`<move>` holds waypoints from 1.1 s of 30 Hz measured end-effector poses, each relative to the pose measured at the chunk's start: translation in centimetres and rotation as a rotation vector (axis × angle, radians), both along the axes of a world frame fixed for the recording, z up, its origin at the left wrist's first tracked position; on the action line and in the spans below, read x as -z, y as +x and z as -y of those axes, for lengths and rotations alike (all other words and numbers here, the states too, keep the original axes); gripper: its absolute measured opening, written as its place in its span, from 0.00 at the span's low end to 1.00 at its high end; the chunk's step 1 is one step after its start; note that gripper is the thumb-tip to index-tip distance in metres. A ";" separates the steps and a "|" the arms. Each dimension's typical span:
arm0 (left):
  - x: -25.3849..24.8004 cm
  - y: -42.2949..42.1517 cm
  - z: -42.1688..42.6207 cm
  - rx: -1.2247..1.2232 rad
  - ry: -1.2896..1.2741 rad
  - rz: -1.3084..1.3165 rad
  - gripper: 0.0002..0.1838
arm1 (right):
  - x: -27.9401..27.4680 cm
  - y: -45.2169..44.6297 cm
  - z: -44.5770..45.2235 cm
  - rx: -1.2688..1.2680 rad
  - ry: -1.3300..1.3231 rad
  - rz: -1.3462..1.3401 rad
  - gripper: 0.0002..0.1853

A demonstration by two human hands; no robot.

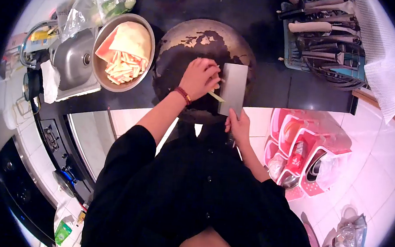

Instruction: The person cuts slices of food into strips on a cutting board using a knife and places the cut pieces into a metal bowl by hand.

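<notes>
My right hand (239, 127) is wrapped round the handle of a cleaver (234, 87), whose wide blade stands over the round chopping board (173, 38). Just left of the blade, my left hand (201, 78) has its fingers curled over a piece of food, mostly hidden under them. A thin pale-green strip (216, 96) sticks out below those fingers towards the blade. Dark wet patches cover much of the board. To the left of the board is a metal bowl (151, 52) with pink-and-pale cut strips (125, 68) and a larger pale slab (129, 40).
A sink (72, 66) lies left of the bowl, with a plastic bag of green vegetables (109, 5) behind it. On the right, a rack (296, 61) holds several knives and utensils. Pink-and-white bins (299, 152) stand below the counter's right part, a gas stove (54, 137) at the left.
</notes>
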State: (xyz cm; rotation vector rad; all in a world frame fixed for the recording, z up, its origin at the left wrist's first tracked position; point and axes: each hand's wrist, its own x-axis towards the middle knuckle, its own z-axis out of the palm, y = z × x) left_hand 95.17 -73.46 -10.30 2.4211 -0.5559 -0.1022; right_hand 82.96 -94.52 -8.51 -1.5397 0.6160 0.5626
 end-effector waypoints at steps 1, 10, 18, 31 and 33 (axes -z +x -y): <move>0.1 -0.8 -0.4 -0.001 0.032 0.010 0.21 | -0.3 0.2 -0.9 -0.026 0.002 0.008 0.10; 0.6 -3.8 -1.0 -0.302 -0.261 0.102 0.33 | 0.0 1.4 -8.5 -0.144 0.147 -0.003 0.07; 0.4 -4.3 -2.1 -0.514 -0.424 0.240 0.26 | -1.0 0.9 -11.0 -0.215 0.167 0.013 0.07; -9.6 0.1 -17.1 -0.817 -0.327 0.698 0.18 | -9.1 8.7 -23.7 -0.503 0.201 0.464 0.09; -7.9 0.9 -19.3 -0.950 -0.283 0.678 0.18 | -8.9 9.5 -24.5 -0.504 0.140 0.455 0.10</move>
